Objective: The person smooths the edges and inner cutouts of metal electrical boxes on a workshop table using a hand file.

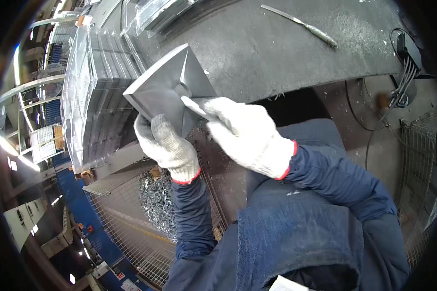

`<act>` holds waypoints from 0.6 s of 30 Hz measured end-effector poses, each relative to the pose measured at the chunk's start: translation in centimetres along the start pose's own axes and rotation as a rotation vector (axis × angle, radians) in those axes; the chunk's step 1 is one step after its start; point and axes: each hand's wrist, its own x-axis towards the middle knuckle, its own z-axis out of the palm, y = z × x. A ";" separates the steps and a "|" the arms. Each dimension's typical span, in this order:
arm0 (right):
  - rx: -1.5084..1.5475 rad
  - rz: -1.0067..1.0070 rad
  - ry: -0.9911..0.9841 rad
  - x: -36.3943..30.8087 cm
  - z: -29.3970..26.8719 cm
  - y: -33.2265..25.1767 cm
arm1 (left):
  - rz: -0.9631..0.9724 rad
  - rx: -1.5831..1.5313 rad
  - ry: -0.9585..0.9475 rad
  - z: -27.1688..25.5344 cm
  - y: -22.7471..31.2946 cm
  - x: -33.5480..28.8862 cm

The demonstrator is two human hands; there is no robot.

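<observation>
A grey, square, shallow part (153, 87) with sloping inner faces is held up tilted over the table's near edge. My left hand (167, 148), in a white knit glove with a red cuff, grips its lower edge, the thumb on the near side. My right hand (247, 136), gloved the same way, is closed around a slim flat tool (197, 107). The tool's pale front end reaches the middle of the part. Its exact kind is unclear, since the fingers cover most of it.
Several clear plastic-like trays (99, 87) stand stacked on the left. A thin tool with a long blade (301, 26) lies on the grey table (257, 53). Below is a wire basket (126, 228) with many small metal pieces (158, 201). Cables (403, 87) hang at right.
</observation>
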 end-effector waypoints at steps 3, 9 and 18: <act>-0.104 -0.082 -0.007 1.6 -0.1 1.1 | -0.024 0.005 0.059 0.6 0.8 -0.8; -0.076 -0.068 -0.013 -0.7 0.1 0.1 | 0.015 0.041 0.066 -0.2 -0.5 -1.1; -0.061 -0.027 0.021 -1.8 1.4 0.4 | 0.052 0.068 0.062 -0.1 -0.8 -1.0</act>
